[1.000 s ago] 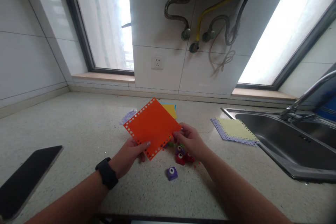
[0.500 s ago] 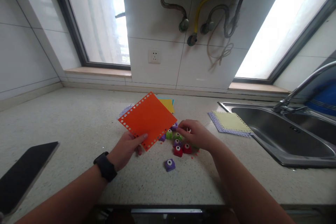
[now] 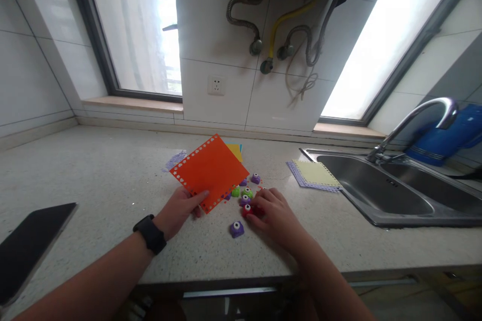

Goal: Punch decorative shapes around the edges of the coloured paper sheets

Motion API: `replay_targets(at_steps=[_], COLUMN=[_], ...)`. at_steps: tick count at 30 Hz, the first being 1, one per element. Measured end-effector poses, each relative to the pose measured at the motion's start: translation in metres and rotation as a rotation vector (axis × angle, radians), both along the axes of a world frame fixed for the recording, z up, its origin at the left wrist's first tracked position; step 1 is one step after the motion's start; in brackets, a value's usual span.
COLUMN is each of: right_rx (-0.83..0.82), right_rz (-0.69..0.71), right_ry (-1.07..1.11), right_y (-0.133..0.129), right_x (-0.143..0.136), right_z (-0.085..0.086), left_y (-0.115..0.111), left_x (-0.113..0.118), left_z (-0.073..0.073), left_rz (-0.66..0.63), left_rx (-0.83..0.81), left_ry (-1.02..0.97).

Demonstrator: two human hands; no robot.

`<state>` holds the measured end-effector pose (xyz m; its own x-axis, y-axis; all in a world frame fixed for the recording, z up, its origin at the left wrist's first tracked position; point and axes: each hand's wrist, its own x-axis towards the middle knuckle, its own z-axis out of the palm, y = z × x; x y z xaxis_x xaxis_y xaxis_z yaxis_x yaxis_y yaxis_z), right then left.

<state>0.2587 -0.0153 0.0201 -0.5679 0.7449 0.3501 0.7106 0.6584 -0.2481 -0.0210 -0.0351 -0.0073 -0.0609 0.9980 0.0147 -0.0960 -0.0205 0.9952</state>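
Note:
My left hand (image 3: 184, 202), with a black watch on the wrist, pinches the lower corner of an orange sheet of paper (image 3: 211, 173). Small shapes such as stars and hearts are punched along two of its edges. My right hand (image 3: 276, 213) curls over a red paper punch (image 3: 258, 209), which the fingers mostly hide. Just left of the thumb sits another red paper punch (image 3: 246, 210). Around them lie green punches (image 3: 247, 192) and purple punches (image 3: 246, 200). One purple punch (image 3: 237, 229) stands apart nearer me, and another purple punch (image 3: 255, 178) lies farther back.
Yellow paper (image 3: 235, 151) and purple scraps (image 3: 175, 159) lie behind the orange sheet. A stack of pale yellow and purple punched sheets (image 3: 316, 174) rests beside the steel sink (image 3: 371, 213). At far left is a flat black object (image 3: 32, 246). Orange bits dot the counter.
My right hand has come nearer me, from the back of the punches onto a red one. A purple punch now shows at the back. The view has shifted right; my left hand still holds the orange sheet.

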Motion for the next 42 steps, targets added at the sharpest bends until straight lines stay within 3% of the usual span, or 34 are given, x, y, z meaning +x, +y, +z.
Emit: replay_targets(at_steps=[6, 10, 13, 17, 22, 26, 32, 37, 42], right_rx=[0.03, 0.004, -0.103, -0.366, -0.634, -0.732, -0.638, -0.515, -0.343], right_rz=[-0.022, -0.008, -0.078, -0.196, -0.105, -0.022, 0.047, 0.113, 0.184], right_ry=[0.038, 0.198, 0.445, 0.965, 1.54, 1.746, 1.841, 1.661, 1.529], right_y=[-0.009, -0.013, -0.011, -0.006, -0.009, -0.016, -0.026, -0.036, -0.04], right_x=[-0.01, -0.005, 0.002, 0.004, -0.006, -0.017, -0.028, -0.029, -0.032], right_z=[-0.006, -0.006, -0.01, -0.017, -0.012, -0.007, -0.012, -0.023, -0.026], left_y=[-0.001, -0.001, -0.001, 0.0, -0.002, -0.006, -0.006, -0.006, -0.01], left_x=[0.0, 0.0, -0.001, -0.001, 0.0, -0.001, -0.005, -0.009, -0.009], left_z=[0.002, 0.002, 0.0, -0.002, -0.002, -0.004, -0.011, -0.014, -0.008], left_rz=[-0.01, -0.021, -0.026, -0.035, -0.059, -0.063, -0.045, -0.027, 0.008], left_rx=[0.009, 0.019, 0.02, 0.024, 0.03, 0.029, 0.003, -0.005, -0.028], left_ry=[0.023, 0.029, 0.028, 0.023, 0.024, 0.075, 0.093, 0.105, 0.088])
